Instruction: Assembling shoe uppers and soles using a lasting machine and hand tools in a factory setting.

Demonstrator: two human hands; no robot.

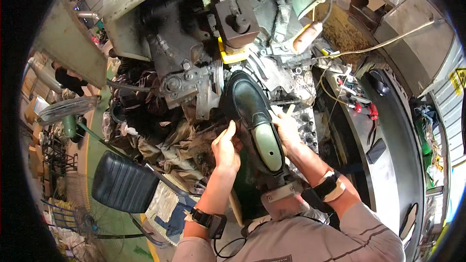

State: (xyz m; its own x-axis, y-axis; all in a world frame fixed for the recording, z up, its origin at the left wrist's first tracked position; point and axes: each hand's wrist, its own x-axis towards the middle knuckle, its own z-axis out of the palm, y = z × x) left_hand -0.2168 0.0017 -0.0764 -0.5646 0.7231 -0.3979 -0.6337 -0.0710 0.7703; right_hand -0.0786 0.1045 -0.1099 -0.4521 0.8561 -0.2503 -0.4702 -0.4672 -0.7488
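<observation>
A black leather shoe (247, 98) with a pale green shoe last (267, 141) filling its opening lies toe-away in front of me. Its toe reaches in beneath the machine's yellow-edged head (234, 54). My left hand (226, 149) is closed at the shoe's left side, thumb up and the other fingers curled, partly hidden against the sole edge. On the opposite side, my right hand (286, 128) grips the shoe near its throat, fingertips along the upper. Metal clamp parts (194, 90) flank the toe on the left.
A black padded chair (124, 182) stands at left beside heaped cloth and scraps (170, 148). On the right, a bench (383, 184) carries a dark phone (376, 151) and red-handled tools (366, 110). A cable-hung cylinder (307, 37) hangs by the machine. A wire fan (85, 221) stands lower left.
</observation>
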